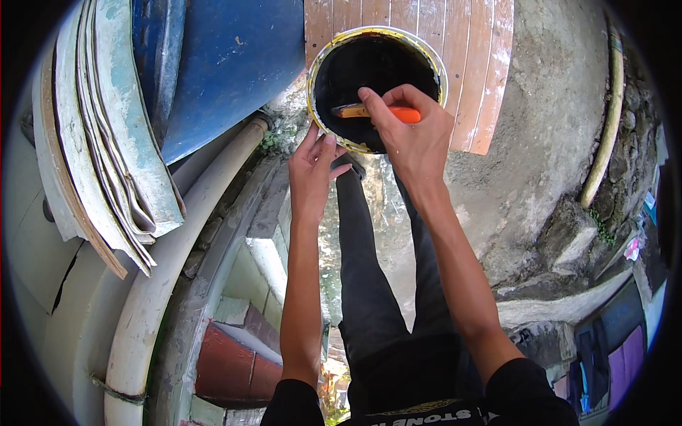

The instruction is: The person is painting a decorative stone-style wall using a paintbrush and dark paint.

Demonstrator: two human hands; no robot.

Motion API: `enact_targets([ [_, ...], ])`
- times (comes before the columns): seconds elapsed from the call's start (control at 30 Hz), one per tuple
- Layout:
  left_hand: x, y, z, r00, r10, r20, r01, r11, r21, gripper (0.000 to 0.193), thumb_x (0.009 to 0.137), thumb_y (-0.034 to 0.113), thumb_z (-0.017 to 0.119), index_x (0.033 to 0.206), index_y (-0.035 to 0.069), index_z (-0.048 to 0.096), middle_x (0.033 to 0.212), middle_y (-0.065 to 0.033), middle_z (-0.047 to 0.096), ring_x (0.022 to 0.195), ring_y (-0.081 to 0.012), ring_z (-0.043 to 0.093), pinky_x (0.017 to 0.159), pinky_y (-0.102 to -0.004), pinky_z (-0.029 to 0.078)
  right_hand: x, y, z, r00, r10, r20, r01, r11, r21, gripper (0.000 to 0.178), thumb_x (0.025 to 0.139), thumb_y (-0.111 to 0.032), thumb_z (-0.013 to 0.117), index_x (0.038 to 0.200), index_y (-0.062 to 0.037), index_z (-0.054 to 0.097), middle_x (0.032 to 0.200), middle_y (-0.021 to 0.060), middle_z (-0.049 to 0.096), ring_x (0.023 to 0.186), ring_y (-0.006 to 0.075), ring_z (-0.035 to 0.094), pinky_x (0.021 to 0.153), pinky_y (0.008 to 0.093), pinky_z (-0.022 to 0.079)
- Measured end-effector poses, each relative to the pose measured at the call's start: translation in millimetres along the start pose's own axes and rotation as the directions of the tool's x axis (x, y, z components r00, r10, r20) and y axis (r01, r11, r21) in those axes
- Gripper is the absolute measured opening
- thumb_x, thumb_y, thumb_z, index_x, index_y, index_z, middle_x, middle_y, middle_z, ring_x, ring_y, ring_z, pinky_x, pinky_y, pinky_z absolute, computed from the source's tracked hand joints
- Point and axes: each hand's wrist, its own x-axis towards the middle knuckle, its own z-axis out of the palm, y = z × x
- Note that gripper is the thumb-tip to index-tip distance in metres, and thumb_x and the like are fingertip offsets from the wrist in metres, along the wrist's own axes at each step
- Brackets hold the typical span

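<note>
A round paint can [323,64] with a yellow-stained rim and black inside sits on a reddish wooden board [469,50]. My right hand [412,128] reaches over the can's opening and grips a paintbrush with an orange handle [405,113], its end pointing left into the can. My left hand [312,163] rests against the can's lower left rim, fingers together and pressed to the outside. My legs in dark trousers stand below the can.
A blue curved panel [227,64] and a stack of weathered pale sheets [121,142] lie at the left. A white pipe [185,241] runs diagonally down the left. Rough concrete ground [547,128] spreads to the right, with a thin cane [604,128] along it.
</note>
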Motion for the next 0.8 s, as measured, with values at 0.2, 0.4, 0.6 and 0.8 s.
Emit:
enact_targets([
  [0.2,0,-1,2,1.000,0.014,0.008,-0.013,0.999,-0.033,0.054,0.103,0.021,0.057,0.152,0.006,0.040,0.119,-0.0112,0.067,0.102,-0.0202,0.066,0.084,-0.0383,0.060,-22,-1,-7,0.994,-0.066,0.091,0.070,0.996,-0.047,0.031,0.085,-0.025,0.074,0.075,0.0042,0.069,0.063,0.0193,0.064,0.055,0.0313,0.064,0.056,0.0368,0.049],
  [0.4,-2,-2,1,0.999,0.032,0.018,-0.032,0.999,-0.015,0.056,0.103,0.026,0.057,0.151,0.004,0.039,0.123,-0.0134,0.064,0.106,-0.0236,0.067,0.085,-0.0392,0.060,-4,-5,-35,0.963,0.140,0.230,-0.186,0.963,0.196,0.033,0.090,-0.025,0.071,0.079,0.0059,0.071,0.065,0.0118,0.069,0.059,0.0144,0.071,0.052,0.0262,0.052],
  [0.6,-6,-2,1,1.000,0.018,0.007,-0.017,0.998,-0.060,0.057,0.103,0.027,0.058,0.152,0.005,0.038,0.126,-0.0118,0.064,0.106,-0.0220,0.066,0.089,-0.0384,0.057,13,9,-88,0.950,0.224,0.218,-0.296,0.869,0.398,0.041,0.095,-0.038,0.070,0.092,0.0026,0.071,0.075,0.0062,0.068,0.057,0.0107,0.064,0.054,0.0221,0.051],
  [0.8,-58,-50,-26,0.978,0.105,-0.182,-0.128,0.985,-0.118,0.049,0.103,0.026,0.058,0.147,0.008,0.046,0.123,-0.0110,0.067,0.103,-0.0193,0.067,0.084,-0.0343,0.056,-8,31,-162,0.891,0.249,0.379,-0.446,0.635,0.630,0.031,0.101,-0.035,0.062,0.101,-0.0037,0.065,0.087,0.0018,0.065,0.075,0.0077,0.062,0.069,0.0189,0.052],
])
